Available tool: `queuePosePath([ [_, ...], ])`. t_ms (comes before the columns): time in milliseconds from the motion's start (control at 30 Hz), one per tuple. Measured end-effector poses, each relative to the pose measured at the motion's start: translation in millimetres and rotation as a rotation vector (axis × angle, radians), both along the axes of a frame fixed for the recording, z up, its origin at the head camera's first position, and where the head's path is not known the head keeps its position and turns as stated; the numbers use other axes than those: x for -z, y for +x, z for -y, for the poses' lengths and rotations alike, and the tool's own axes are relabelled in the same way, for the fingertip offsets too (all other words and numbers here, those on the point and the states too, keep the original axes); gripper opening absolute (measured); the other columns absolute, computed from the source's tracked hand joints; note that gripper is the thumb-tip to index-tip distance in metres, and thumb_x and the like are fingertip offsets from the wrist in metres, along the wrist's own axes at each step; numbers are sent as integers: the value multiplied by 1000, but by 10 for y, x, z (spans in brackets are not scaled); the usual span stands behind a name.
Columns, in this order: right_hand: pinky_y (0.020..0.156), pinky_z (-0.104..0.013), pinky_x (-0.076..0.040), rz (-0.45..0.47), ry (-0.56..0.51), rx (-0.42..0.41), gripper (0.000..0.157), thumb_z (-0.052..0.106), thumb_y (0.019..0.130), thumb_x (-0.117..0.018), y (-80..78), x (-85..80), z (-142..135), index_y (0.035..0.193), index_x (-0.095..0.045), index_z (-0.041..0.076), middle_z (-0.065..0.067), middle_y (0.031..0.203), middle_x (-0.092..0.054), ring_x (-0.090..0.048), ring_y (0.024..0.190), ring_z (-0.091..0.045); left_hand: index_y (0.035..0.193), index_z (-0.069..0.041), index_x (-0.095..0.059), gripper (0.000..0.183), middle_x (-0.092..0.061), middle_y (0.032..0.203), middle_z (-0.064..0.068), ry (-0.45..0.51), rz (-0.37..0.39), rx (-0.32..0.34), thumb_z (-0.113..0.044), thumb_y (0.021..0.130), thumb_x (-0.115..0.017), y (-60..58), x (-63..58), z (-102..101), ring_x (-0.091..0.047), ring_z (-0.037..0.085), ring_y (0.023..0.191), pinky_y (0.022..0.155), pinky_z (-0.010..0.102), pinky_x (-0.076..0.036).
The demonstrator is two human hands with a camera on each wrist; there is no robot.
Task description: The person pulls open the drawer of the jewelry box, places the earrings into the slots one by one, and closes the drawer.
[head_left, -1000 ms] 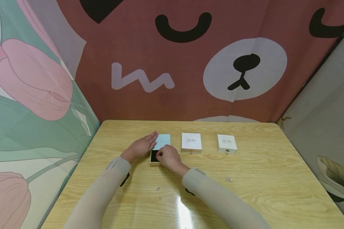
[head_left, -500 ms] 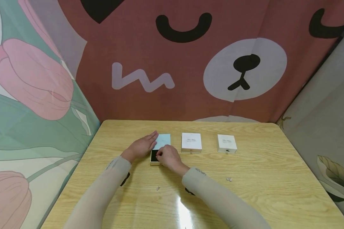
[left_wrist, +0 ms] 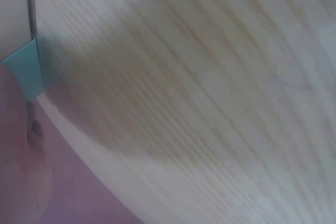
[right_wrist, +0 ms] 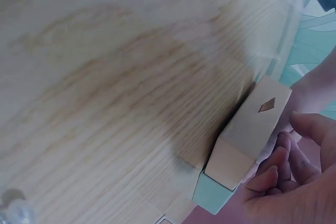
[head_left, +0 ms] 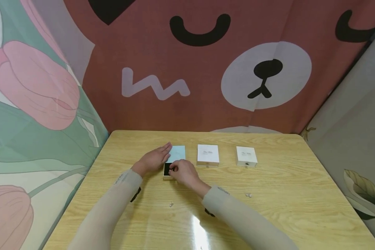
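A light-blue box lies on the table, its cream drawer pulled out toward me and showing a black lining. My left hand rests along the box's left side, fingers straight. Over the drawer is my right hand, fingers bent and tips at the lining; whether they pinch something small cannot be made out. In the right wrist view, the drawer front has a diamond-shaped cutout, and the right fingers are beside it. The left wrist view shows only the blue box's edge beside the left hand.
Two white boxes with script lettering stand to the right, a nearer one and a farther one. Small shiny pieces of jewelry lie in front, one left of centre, one at right. A printed cloth hangs behind the table.
My right hand and forearm have shifted slightly right and toward me, with the fingertips drawn a little apart from the blue box's edge. My left hand has stayed in place on the box.
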State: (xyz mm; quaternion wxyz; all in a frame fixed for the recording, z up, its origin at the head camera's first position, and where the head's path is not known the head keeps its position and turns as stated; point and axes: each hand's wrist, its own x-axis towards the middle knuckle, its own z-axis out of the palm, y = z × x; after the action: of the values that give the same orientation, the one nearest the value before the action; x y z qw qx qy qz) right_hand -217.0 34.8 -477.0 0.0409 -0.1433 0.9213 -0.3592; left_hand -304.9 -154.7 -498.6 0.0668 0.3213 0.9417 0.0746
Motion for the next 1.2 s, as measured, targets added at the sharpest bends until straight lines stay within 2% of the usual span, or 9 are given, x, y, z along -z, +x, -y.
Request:
queuePosePath([
  [167,61,-24,-49,2,-32,-23,27,22,92,-76,72,-31,-28,115,-76,8,6,79,-66,-57,67,-6,162,-7,-18,58,-14,170,10,-3,13,-13,-35,113,-26,-11,13,-1,-20,28,155,124,46,-27],
  [367,64,-23,-50,-1,-54,-62,33,23,91,-78,175,-68,-72,120,-74,8,8,77,-67,-57,66,-4,162,-5,-21,57,-17,169,11,9,-9,-8,-33,113,-29,1,15,1,-23,29,154,123,47,-29],
  [633,60,-22,-49,54,-95,-123,41,22,90,-79,341,-79,-154,126,-70,6,7,80,-67,-56,63,-4,162,-8,-18,58,-14,170,9,-5,12,-11,-36,113,-27,7,-11,3,-19,27,155,125,45,-25],
  [800,62,-20,-48,41,-73,-137,43,23,89,-80,409,-49,-168,127,-70,6,8,80,-66,-54,63,-2,162,-7,-18,59,-14,170,8,4,10,-8,-37,113,-27,-10,7,6,-19,27,155,125,45,-25],
  [1200,63,-23,-49,162,-42,-179,56,28,86,-82,510,11,-199,137,-64,12,10,83,-63,-57,69,-5,162,-7,-19,58,-14,170,8,8,7,-8,-37,113,-27,-13,13,7,-20,27,155,125,45,-26],
])
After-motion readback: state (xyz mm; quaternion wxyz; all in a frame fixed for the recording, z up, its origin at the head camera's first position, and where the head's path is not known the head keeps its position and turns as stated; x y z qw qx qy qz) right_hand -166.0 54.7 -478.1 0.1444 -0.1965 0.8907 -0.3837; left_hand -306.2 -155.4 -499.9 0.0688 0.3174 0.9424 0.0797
